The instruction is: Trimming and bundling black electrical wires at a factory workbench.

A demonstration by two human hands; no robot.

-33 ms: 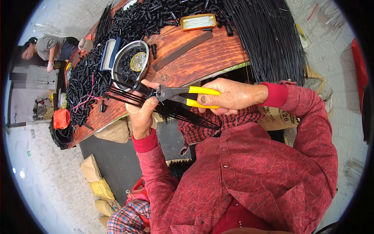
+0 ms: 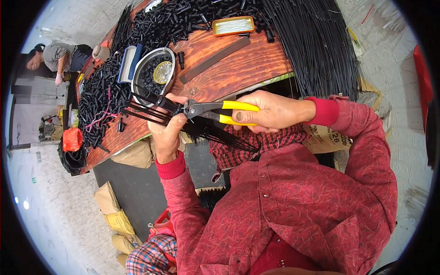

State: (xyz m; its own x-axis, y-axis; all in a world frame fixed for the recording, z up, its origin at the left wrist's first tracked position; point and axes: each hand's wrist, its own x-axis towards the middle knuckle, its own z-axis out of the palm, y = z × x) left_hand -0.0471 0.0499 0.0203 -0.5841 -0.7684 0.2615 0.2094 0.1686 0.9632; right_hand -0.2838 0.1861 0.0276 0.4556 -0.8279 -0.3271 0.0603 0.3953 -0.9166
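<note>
A cluttered wooden desk (image 2: 238,68) and its surroundings

A round metal bowl (image 2: 139,79) near the left edge holds a small gold lid (image 2: 162,72); a blue-handled brush (image 2: 129,63) lies just beside it. A gold tin tray (image 2: 233,25) sits toward the far edge, with a dark flat bar (image 2: 214,60) below. Another person (image 2: 57,56) sits past the far left corner.

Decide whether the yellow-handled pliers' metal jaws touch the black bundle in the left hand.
Touching: the head view shows the pliers nose closed against the black bundle gripped by the left hand.

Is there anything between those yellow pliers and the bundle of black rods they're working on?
Nothing visible. The right hand holds the pliers with their nose right at the black sleeve on the rods, which the left hand grips from below.
</note>
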